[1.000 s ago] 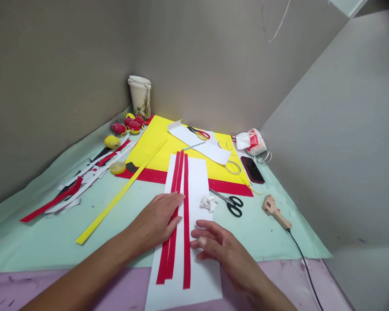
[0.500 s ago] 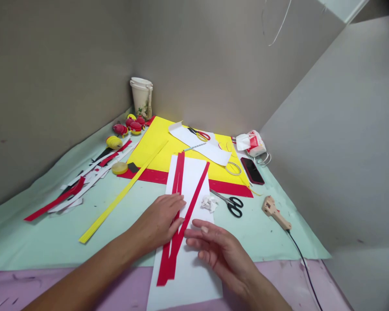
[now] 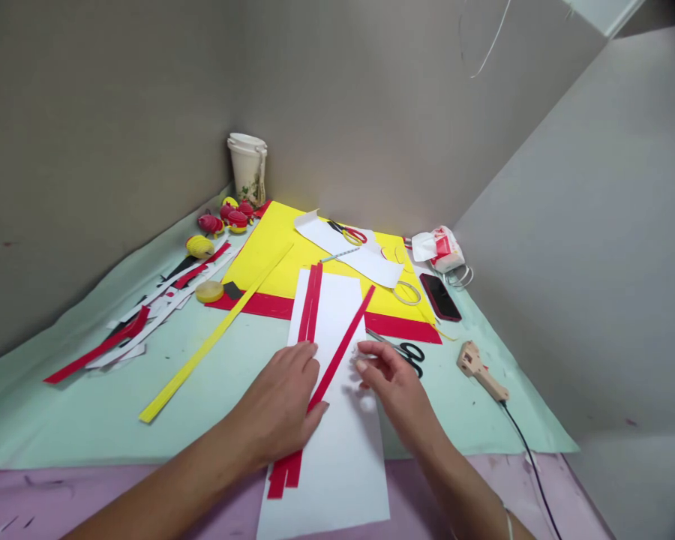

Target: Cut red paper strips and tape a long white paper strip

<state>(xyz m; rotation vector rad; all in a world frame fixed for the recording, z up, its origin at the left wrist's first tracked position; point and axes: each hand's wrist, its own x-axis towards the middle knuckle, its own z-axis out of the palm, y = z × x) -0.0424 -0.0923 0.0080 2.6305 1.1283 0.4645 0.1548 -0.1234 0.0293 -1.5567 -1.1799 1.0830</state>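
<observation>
My left hand [image 3: 289, 397] lies over several red paper strips [image 3: 313, 307] on a long white sheet [image 3: 349, 465], pressing them down with its fingers stretched out and its thumb apart. One red strip [image 3: 346, 341] slants away to the upper right from beneath this hand. At the sheet's right edge, the fingertips of my right hand [image 3: 397, 390] are drawn together on small white crumpled paper scraps [image 3: 367, 403]. The fingers partly hide the scraps, and some blurred bits show below them. Black-handled scissors [image 3: 412, 352] lie just behind my right hand.
A glue gun [image 3: 481, 371] with a cord and a phone [image 3: 439, 298] lie on the right. Yellow sheets [image 3: 259, 262] spread behind. On the left are a long yellow strip [image 3: 214, 341], a tape roll [image 3: 209, 291] and paper offcuts [image 3: 129, 330]. A white cup [image 3: 247, 169] stands in the corner.
My right hand has moved up and right from beside the red strips to the crumpled scraps and closed on them. The slanting red strip's far end has shifted slightly right.
</observation>
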